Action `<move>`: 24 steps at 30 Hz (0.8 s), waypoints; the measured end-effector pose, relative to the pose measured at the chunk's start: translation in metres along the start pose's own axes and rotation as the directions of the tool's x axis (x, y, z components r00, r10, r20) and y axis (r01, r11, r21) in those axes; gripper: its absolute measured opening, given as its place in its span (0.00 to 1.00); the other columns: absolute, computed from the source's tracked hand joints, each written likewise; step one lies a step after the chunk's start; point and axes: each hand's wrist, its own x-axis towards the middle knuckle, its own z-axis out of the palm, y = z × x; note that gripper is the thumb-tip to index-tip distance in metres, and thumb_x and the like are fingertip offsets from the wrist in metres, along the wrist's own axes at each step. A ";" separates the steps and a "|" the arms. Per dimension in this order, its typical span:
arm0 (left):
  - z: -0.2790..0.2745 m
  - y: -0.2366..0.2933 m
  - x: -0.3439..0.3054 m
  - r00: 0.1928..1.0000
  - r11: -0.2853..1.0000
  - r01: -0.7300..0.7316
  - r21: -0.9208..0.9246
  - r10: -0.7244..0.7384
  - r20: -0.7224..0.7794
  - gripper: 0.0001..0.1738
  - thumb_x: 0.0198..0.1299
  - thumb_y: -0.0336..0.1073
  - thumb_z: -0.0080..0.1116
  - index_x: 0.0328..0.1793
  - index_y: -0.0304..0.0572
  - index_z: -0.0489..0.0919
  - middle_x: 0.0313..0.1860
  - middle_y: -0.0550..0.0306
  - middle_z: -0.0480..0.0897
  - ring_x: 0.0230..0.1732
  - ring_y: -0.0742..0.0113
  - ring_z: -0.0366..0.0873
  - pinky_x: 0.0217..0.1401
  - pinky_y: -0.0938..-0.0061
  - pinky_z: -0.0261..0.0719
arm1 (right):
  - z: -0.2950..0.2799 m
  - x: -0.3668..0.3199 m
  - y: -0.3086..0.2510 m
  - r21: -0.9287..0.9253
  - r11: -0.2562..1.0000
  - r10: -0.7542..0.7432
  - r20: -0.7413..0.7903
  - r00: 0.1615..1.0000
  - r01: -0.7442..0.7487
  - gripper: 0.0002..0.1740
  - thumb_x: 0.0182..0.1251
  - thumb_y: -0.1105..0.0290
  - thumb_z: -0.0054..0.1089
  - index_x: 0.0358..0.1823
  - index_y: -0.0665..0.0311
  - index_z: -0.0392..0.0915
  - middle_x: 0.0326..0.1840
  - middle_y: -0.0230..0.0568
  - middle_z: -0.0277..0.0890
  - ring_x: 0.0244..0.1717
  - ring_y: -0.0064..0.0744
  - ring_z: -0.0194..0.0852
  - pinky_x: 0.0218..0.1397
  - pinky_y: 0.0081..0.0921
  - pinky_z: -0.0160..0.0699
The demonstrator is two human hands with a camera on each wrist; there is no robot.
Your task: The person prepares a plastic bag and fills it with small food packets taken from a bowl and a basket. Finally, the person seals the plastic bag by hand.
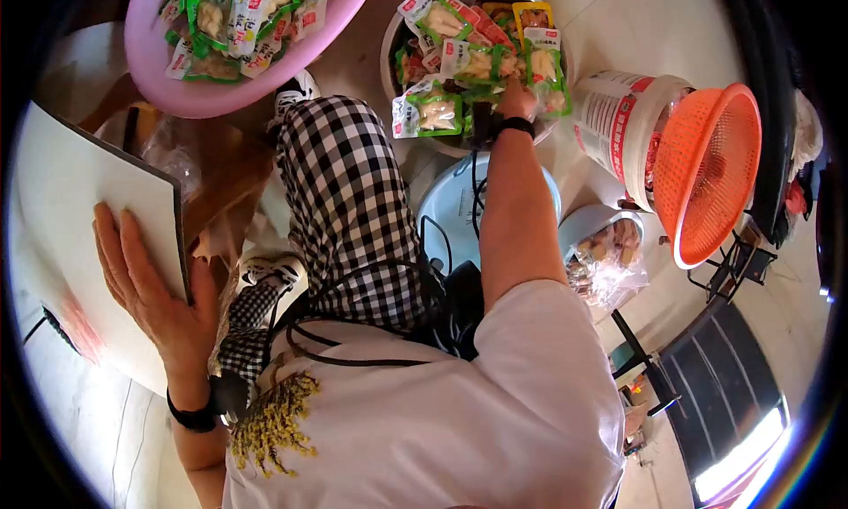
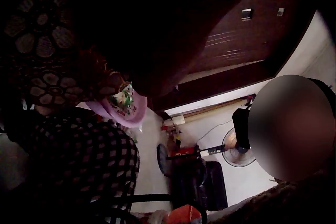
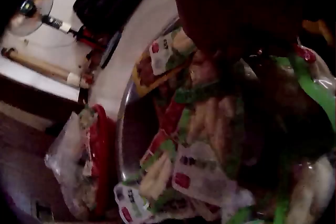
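Note:
My left hand (image 1: 146, 284) rests flat on a white tabletop (image 1: 71, 182), fingers straight and thumb by the dark edge. My right hand (image 1: 518, 101) reaches into a metal basin (image 1: 389, 63) heaped with sealed food packets. Its fingertips are at a clear, green-edged packet (image 1: 481, 64) with pale chicken feet inside; I cannot tell whether they pinch it. Up close in the right wrist view, that hand is a dark shape above the packets (image 3: 205, 124). More packets, some red and some yellow-edged, lie around it. The left wrist view is mostly dark.
A pink basin (image 1: 137, 50) of similar packets stands at upper left. Right of the metal basin are a white bucket (image 1: 609, 125), an orange colander (image 1: 676, 218) and a bag of packets (image 1: 614, 257). A light-blue lid-like round surface (image 1: 446, 213) lies below. A fan (image 2: 231, 150) stands farther off.

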 end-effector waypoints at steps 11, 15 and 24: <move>0.000 0.003 0.003 1.000 1.000 0.022 -0.003 -0.021 0.016 0.39 0.56 0.35 0.56 0.75 0.37 0.57 0.76 0.39 0.56 0.76 0.42 0.52 0.75 0.54 0.49 | 0.019 0.061 0.025 -0.630 0.637 -0.160 0.456 0.875 0.445 0.24 0.54 0.67 0.68 0.53 0.50 0.72 0.43 0.43 0.82 0.46 0.49 0.80 0.44 0.46 0.79; -0.002 0.001 0.002 0.999 0.999 0.032 0.026 -0.033 0.040 0.40 0.55 0.35 0.56 0.75 0.36 0.57 0.76 0.38 0.56 0.76 0.42 0.52 0.75 0.54 0.49 | 0.015 0.029 -0.014 -0.715 0.457 -0.180 0.508 0.842 0.529 0.19 0.58 0.64 0.65 0.52 0.51 0.74 0.42 0.42 0.82 0.46 0.47 0.81 0.44 0.44 0.79; -0.001 0.002 0.003 0.998 0.999 0.043 0.018 -0.044 0.047 0.40 0.56 0.36 0.55 0.75 0.35 0.57 0.76 0.38 0.55 0.76 0.41 0.51 0.76 0.53 0.48 | 0.018 -0.026 -0.073 -0.295 0.948 0.048 -0.236 0.971 -0.118 0.22 0.59 0.55 0.63 0.52 0.56 0.75 0.50 0.49 0.80 0.52 0.46 0.80 0.48 0.44 0.78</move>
